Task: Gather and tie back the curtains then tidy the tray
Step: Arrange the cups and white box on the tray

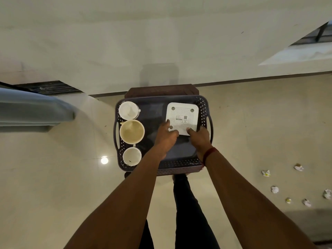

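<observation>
Tray [179,163] is a dark plastic one w/ perforated walls and side handles. It sits on a brown stool [161,90] right against the wall, directly in front of the person.

Inside, along the left wall, 3 cups stand in a row: a white cup [128,110] at the back, a bigger cream cup [132,132] in the middle and a small white cup [132,156] nearest. All are upright and almost touching each other.

In the back right corner lies a white box [182,114], flat, w/ a grid of tiny holes, round feet and a barcode label facing up.

Both hands are on its near edge. Left hand [165,139] pinches the near left corner, one finger straight along the left side and thumb on top. Right hand [200,139] grips the near right corner, thumb on top and fingers by the right side. Can't tell if any fingers go under it. A red thread [209,154] is on the right wrist.

Around it: a blue-grey curtain [32,108] off to the left, well apart from the stool. Several crumpled paper bits [274,189] are scattered on the floor to the right. Nothing sits between the hands and the box, and the cups are well to the left.
</observation>
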